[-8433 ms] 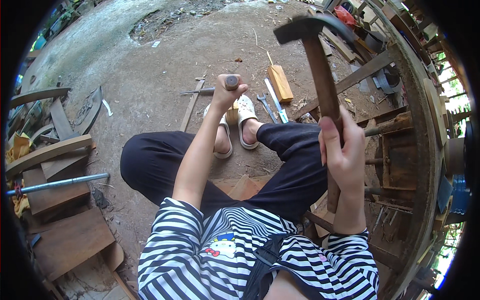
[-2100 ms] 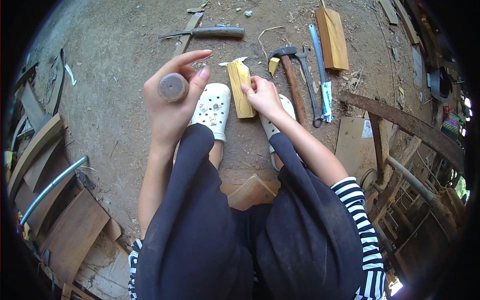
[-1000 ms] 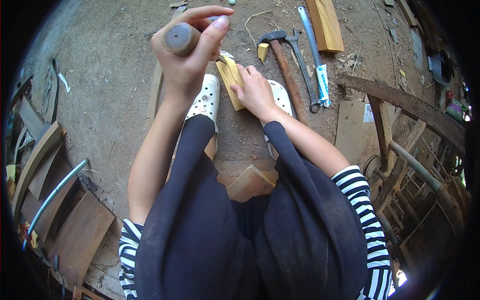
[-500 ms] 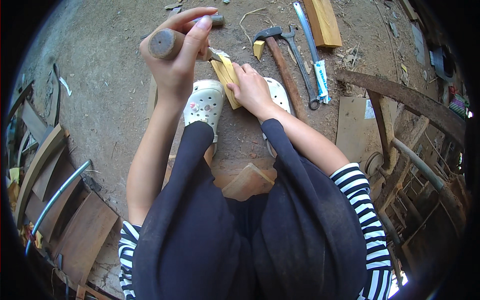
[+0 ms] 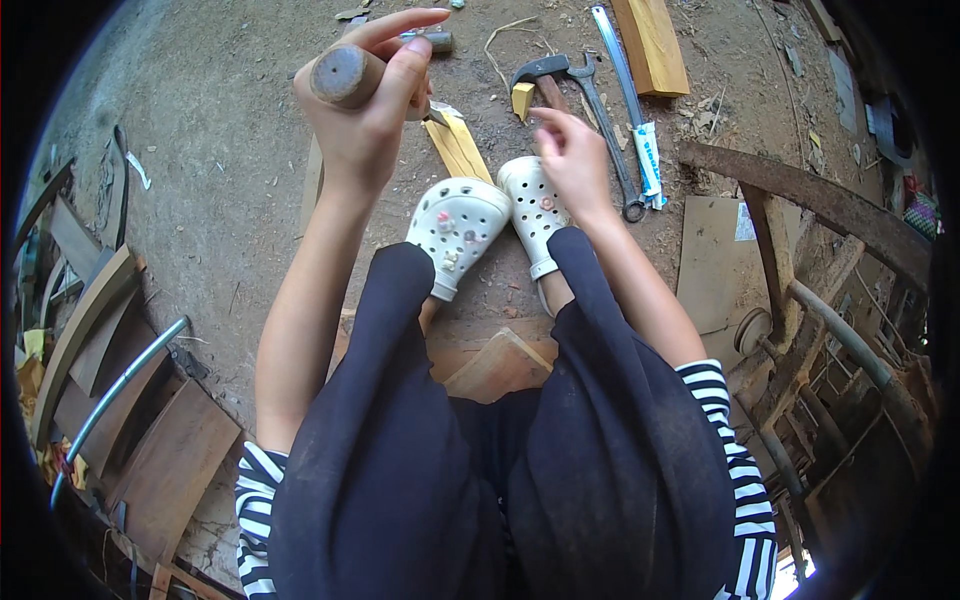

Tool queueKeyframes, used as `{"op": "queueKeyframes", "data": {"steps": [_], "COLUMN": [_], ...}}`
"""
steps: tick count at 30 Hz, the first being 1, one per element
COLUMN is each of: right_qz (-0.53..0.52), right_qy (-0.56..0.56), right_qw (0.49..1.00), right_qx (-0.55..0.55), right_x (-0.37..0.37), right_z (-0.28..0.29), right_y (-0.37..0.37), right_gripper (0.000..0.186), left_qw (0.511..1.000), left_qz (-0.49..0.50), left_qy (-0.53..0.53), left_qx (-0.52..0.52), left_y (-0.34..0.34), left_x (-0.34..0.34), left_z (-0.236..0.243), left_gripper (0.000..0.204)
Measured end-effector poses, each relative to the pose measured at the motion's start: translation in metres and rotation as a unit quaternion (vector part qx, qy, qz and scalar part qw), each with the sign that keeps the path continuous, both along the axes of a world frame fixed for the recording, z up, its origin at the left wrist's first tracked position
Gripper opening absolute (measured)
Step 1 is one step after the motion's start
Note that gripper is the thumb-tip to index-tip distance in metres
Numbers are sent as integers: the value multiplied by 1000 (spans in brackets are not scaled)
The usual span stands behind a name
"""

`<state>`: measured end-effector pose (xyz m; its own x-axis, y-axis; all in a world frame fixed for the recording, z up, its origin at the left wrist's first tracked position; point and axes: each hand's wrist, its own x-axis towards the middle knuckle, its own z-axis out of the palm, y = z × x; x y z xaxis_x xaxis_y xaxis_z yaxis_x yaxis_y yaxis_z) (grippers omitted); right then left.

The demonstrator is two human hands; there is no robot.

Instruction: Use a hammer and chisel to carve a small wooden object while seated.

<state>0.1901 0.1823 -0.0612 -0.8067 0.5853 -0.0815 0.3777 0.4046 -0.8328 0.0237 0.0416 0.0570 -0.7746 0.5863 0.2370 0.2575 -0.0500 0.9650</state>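
Observation:
My left hand [image 5: 355, 130] is closed around the wooden handle of a chisel [image 5: 347, 77], index finger stretched along it. The short metal blade meets the far end of a small yellow wood block [image 5: 460, 147]. The near end of that block is covered by my white clog [image 5: 458, 225]; the other white clog [image 5: 532, 195] is close beside it. Slightly blurred, my right hand [image 5: 577, 165] hovers over the handle of a hammer [image 5: 545, 72], fingers apart and index finger extended. Most of the hammer's handle is hidden under this hand and forearm.
A wrench [image 5: 605, 125] and a blue-wrapped metal strip [image 5: 630, 100] lie right of the hammer. Beyond them is a thick timber [image 5: 652, 50]. A small wood offcut [image 5: 522, 100] touches the hammer head. Curved planks [image 5: 85, 340] pile up at left; a wooden frame [image 5: 800, 230] stands at right.
My right hand has let go of the wood block and moved right, over the hammer's handle. My feet have drawn together at the block's near end. The chisel stays at the far end.

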Motion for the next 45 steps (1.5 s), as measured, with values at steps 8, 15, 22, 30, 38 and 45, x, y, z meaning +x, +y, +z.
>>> {"op": "queueKeyframes", "data": {"steps": [8, 15, 22, 30, 38, 45], "right_qz": [25, 39, 43, -50, -21, -3], "right_qy": [-196, -217, -200, -150, -191, -204], "right_qw": [972, 965, 970, 987, 979, 978], "right_qx": [131, 145, 135, -5, -63, -40], "right_x": [37, 43, 46, 52, 64, 62], "right_z": [9, -13, -28, -17, -8, -6], "right_y": [16, 20, 26, 33, 23, 13], "right_gripper": [38, 34, 32, 40, 44, 44], "left_qw": [1000, 998, 997, 991, 994, 994], "left_qz": [-11, -12, -14, -64, -97, -90], "left_qy": [4, 1, -31, -80, -42, -47], "left_qx": [4, -65, -70, -85, -36, -47], "left_y": [13, -10, -11, -3, -11, -25], "left_x": [-4, 6, 11, 3, -3, 0], "left_z": [3, 16, 17, 12, 0, 6], "left_gripper": [21, 19, 19, 20, 18, 11]}}
